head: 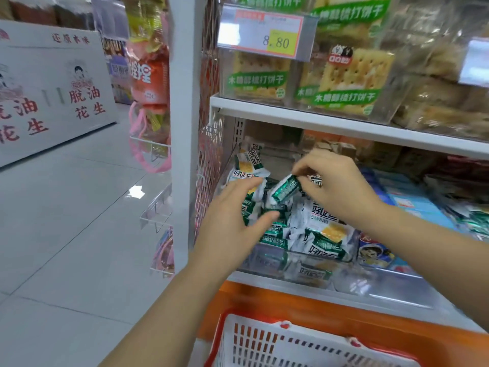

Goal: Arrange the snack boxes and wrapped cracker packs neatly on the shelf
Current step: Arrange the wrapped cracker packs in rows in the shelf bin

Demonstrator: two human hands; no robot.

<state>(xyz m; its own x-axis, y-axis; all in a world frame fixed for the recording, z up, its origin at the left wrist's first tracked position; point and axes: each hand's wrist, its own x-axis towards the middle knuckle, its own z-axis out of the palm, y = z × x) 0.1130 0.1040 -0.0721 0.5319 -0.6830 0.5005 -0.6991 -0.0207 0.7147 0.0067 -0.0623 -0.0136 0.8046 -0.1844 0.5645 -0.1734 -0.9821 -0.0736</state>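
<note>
While the right hand pinches a green cracker pack just above the pile in the clear bin, the left hand lies straight-fingered on it near the bin's left edge; there's open room behind.

Glossy pale tile floor with light glare; white shelf upright; white red-lettered panel left.

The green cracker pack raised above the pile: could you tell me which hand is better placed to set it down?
Right: the right hand pinches the green cracker pack, while the left hand rests flat on the pile.
</note>
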